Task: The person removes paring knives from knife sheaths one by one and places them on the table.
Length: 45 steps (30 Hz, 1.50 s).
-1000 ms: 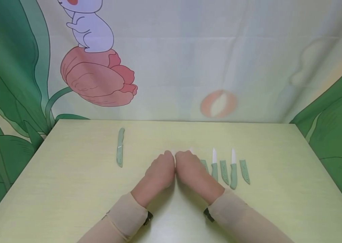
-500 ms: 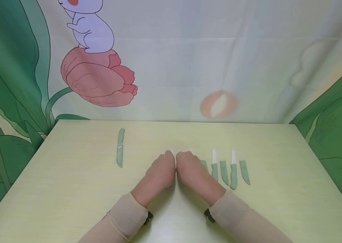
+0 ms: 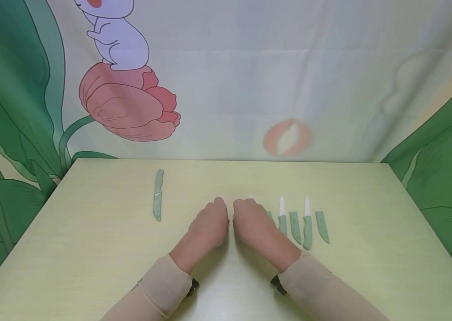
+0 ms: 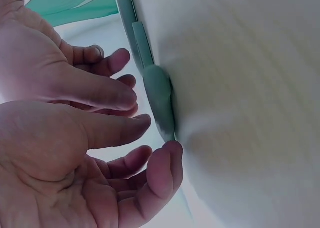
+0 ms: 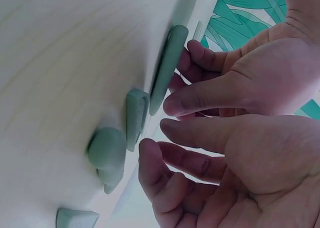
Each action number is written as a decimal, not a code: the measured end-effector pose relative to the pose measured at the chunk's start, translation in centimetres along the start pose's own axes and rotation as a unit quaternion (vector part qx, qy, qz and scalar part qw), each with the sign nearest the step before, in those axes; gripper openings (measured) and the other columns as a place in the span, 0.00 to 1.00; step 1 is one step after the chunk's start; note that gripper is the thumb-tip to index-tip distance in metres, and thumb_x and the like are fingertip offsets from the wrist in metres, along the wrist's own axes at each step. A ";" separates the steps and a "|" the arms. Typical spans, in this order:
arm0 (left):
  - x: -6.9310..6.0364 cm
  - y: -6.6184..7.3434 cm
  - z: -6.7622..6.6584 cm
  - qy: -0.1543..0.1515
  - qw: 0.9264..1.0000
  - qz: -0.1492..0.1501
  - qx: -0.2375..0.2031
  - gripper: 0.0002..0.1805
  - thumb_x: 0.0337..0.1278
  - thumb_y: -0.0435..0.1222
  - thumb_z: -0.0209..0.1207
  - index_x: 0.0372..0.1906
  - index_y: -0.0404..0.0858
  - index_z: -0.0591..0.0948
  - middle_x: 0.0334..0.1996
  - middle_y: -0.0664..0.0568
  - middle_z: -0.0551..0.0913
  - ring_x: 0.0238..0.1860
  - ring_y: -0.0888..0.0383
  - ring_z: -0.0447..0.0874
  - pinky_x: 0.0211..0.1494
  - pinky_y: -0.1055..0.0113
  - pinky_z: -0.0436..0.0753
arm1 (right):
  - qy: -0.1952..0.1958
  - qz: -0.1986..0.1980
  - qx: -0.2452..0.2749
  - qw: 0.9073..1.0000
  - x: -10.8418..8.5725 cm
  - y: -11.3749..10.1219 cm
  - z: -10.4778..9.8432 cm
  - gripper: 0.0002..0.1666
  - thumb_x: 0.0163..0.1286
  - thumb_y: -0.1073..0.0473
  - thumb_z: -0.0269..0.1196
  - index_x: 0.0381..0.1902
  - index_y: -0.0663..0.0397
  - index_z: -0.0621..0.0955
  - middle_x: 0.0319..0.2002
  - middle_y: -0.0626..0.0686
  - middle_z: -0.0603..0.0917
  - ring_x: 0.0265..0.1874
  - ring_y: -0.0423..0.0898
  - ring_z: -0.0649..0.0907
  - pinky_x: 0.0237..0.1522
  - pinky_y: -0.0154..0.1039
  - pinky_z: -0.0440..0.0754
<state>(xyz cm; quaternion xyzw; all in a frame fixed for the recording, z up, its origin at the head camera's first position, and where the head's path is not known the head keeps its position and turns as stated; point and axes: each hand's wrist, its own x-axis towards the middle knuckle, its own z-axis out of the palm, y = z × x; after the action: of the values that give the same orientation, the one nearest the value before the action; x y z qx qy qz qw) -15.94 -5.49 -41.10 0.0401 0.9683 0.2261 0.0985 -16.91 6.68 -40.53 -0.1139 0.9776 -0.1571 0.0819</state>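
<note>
In the head view my left hand point(image 3: 209, 225) and right hand point(image 3: 253, 225) rest side by side over the table, a narrow gap between them. Both wrist views show loosely curled fingers with nothing gripped. A green knife handle point(image 4: 158, 90) lies right by the left fingertips; whether they touch it I cannot tell. By the right fingertips are a green sheath point(image 5: 136, 115) and another knife handle point(image 5: 107, 150). A white blade tip point(image 3: 251, 197) pokes out beyond the right hand, which hides the rest of it. Part of another sheath point(image 3: 269, 215) shows beside that hand.
Right of the hands lie two bare white-bladed knives point(image 3: 282, 220) point(image 3: 308, 227), alternating with two green sheaths point(image 3: 295, 227) point(image 3: 322, 226). A sheathed knife point(image 3: 158, 195) lies alone at the left. A printed curtain point(image 3: 226, 89) hangs behind the pale table point(image 3: 89, 240).
My hands, side by side and nearly touching before, have drawn slightly apart, the left one shifting a little to the left. The visible knives and sheaths have stayed in place.
</note>
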 end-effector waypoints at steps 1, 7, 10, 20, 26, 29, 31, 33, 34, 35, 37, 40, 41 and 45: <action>0.0 -0.1 -0.1 0.001 1.000 0.001 0.000 0.08 0.78 0.31 0.56 0.47 0.29 0.71 0.26 0.44 0.76 0.22 0.52 0.73 0.22 0.62 0.74 | -0.002 0.002 0.003 1.000 0.0 0.1 0.0 0.11 0.78 0.67 0.57 0.32 0.57 0.76 0.27 0.54 0.78 0.22 0.48 0.76 0.23 0.40 0.77; 0.0 -0.6 -0.7 0.017 0.999 0.012 0.025 0.11 0.77 0.33 0.58 0.50 0.28 0.72 0.30 0.43 0.76 0.24 0.51 0.75 0.25 0.60 0.78 | -0.008 0.007 0.011 1.000 -0.3 0.4 -0.4 0.07 0.78 0.64 0.58 0.36 0.56 0.77 0.31 0.54 0.78 0.25 0.50 0.76 0.25 0.42 0.76; -0.1 -0.8 -1.2 0.027 0.998 0.017 0.047 0.12 0.77 0.34 0.59 0.49 0.28 0.73 0.32 0.43 0.77 0.26 0.51 0.76 0.26 0.59 0.80 | 0.001 -0.006 0.006 1.000 -0.6 0.6 -0.7 0.05 0.77 0.64 0.61 0.38 0.57 0.79 0.32 0.55 0.78 0.27 0.50 0.77 0.27 0.42 0.77; -0.3 -1.7 -2.4 0.070 0.992 0.041 0.098 0.17 0.75 0.41 0.65 0.52 0.30 0.77 0.38 0.43 0.76 0.33 0.48 0.78 0.30 0.56 0.81 | 0.043 -0.034 -0.003 0.998 -1.7 1.3 -1.0 0.18 0.77 0.55 0.65 0.59 0.58 0.84 0.51 0.58 0.85 0.47 0.55 0.85 0.45 0.50 0.86; -0.1 -2.5 -2.7 0.097 0.985 0.059 0.128 0.22 0.74 0.43 0.65 0.61 0.31 0.78 0.46 0.40 0.80 0.44 0.41 0.81 0.45 0.49 0.84 | 0.075 -0.055 -0.027 0.995 -2.3 1.4 -1.0 0.21 0.76 0.51 0.67 0.61 0.54 0.84 0.52 0.57 0.85 0.48 0.58 0.84 0.42 0.51 0.85; -0.1 -3.1 -3.0 0.113 0.980 0.070 0.150 0.23 0.74 0.44 0.66 0.62 0.33 0.79 0.46 0.40 0.80 0.45 0.40 0.80 0.48 0.47 0.82 | 0.092 -0.070 -0.039 0.993 -2.5 1.5 -0.8 0.21 0.75 0.51 0.67 0.60 0.53 0.85 0.51 0.57 0.85 0.47 0.58 0.84 0.41 0.52 0.85; -0.1 -3.4 -3.2 0.122 0.976 0.078 0.164 0.23 0.73 0.45 0.66 0.62 0.34 0.80 0.46 0.41 0.79 0.46 0.40 0.79 0.49 0.47 0.81 | 0.100 -0.080 -0.047 0.991 -2.5 1.6 -0.7 0.21 0.75 0.50 0.68 0.61 0.53 0.85 0.52 0.57 0.85 0.48 0.58 0.84 0.42 0.52 0.85; 0.1 -3.9 -3.4 0.128 0.972 0.083 0.177 0.23 0.72 0.46 0.67 0.62 0.36 0.80 0.46 0.41 0.79 0.47 0.41 0.78 0.49 0.47 0.79 | 0.103 -0.088 -0.055 0.989 -2.5 1.7 -0.6 0.23 0.75 0.49 0.68 0.62 0.51 0.84 0.54 0.56 0.84 0.50 0.58 0.84 0.45 0.53 0.85; 0.2 -4.2 -3.4 0.131 0.971 0.085 0.183 0.23 0.72 0.46 0.67 0.63 0.36 0.81 0.47 0.42 0.78 0.48 0.41 0.77 0.50 0.47 0.79 | 0.106 -0.092 -0.062 0.988 -2.6 1.8 -0.6 0.24 0.75 0.48 0.68 0.63 0.51 0.84 0.55 0.56 0.84 0.51 0.58 0.83 0.46 0.54 0.84; 0.2 -4.4 -3.6 0.135 0.969 0.087 0.188 0.23 0.72 0.46 0.67 0.63 0.37 0.81 0.47 0.42 0.78 0.49 0.41 0.77 0.51 0.46 0.78 | 0.107 -0.095 -0.066 0.988 -2.6 1.8 -0.5 0.25 0.75 0.47 0.68 0.64 0.50 0.83 0.56 0.56 0.84 0.53 0.58 0.83 0.47 0.54 0.84; 0.4 -5.1 -3.7 0.144 0.965 0.096 0.197 0.23 0.71 0.46 0.67 0.62 0.38 0.81 0.48 0.42 0.78 0.51 0.40 0.77 0.54 0.45 0.77 | 0.109 -0.102 -0.075 0.986 -2.6 1.8 -0.4 0.27 0.75 0.45 0.69 0.66 0.49 0.82 0.58 0.56 0.83 0.55 0.59 0.82 0.49 0.55 0.83; 0.8 -6.1 -4.0 0.163 0.959 0.111 0.204 0.22 0.70 0.46 0.68 0.61 0.39 0.83 0.49 0.41 0.79 0.54 0.38 0.76 0.57 0.42 0.75 | 0.115 -0.113 -0.082 0.984 -2.6 1.7 -0.4 0.29 0.74 0.43 0.69 0.66 0.48 0.82 0.61 0.56 0.82 0.58 0.60 0.81 0.52 0.56 0.83; 0.9 -6.4 -4.1 0.168 0.957 0.116 0.205 0.22 0.69 0.46 0.69 0.60 0.39 0.83 0.49 0.41 0.79 0.55 0.37 0.76 0.57 0.41 0.74 | 0.115 -0.117 -0.082 0.983 -2.6 1.7 -0.4 0.29 0.74 0.42 0.70 0.67 0.48 0.82 0.61 0.56 0.81 0.59 0.61 0.81 0.52 0.57 0.82; 1.5 -7.9 -4.7 0.183 0.953 0.122 0.210 0.20 0.69 0.46 0.68 0.58 0.40 0.84 0.48 0.41 0.78 0.54 0.37 0.76 0.58 0.38 0.73 | 0.122 -0.131 -0.086 0.980 -2.6 1.4 -0.3 0.29 0.74 0.42 0.70 0.66 0.48 0.82 0.62 0.58 0.81 0.61 0.63 0.80 0.53 0.59 0.82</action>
<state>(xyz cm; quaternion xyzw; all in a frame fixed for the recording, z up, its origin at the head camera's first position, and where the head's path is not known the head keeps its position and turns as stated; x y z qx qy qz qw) -18.65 -14.39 -40.80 0.1354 0.9831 0.0314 -0.1188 -14.73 8.68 -40.37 -0.2274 0.9667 -0.0946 -0.0693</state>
